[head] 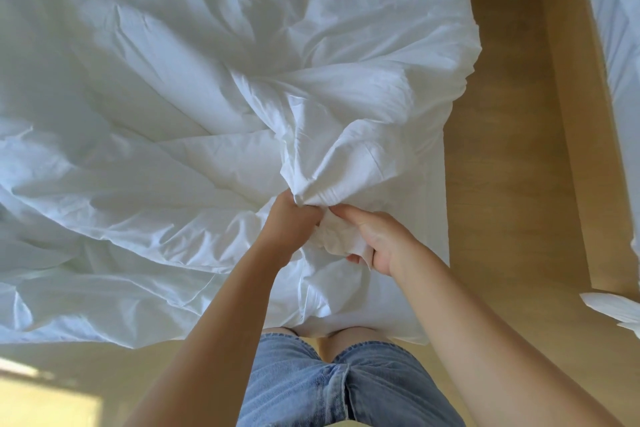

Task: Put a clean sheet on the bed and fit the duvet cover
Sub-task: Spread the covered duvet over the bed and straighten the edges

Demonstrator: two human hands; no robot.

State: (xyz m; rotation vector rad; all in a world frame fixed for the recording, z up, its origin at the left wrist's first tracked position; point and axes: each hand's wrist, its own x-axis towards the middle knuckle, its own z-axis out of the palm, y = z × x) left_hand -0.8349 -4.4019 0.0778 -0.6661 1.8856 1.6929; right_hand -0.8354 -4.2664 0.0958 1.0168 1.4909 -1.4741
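A white duvet cover lies rumpled across the bed, filling the left and middle and spilling over the near edge by the person's denim shorts. The left hand has its grip closed round a bunched fold of the cover. Just beside it, the right hand clenches another wad of the same cloth. Further right is wooden floor, then a wooden panel edged by more white bedding.

The bed spans 9 to 1 o'clock, with a crumpled white duvet cover heaped across it. Pale wooden floor lies at 3 o'clock.
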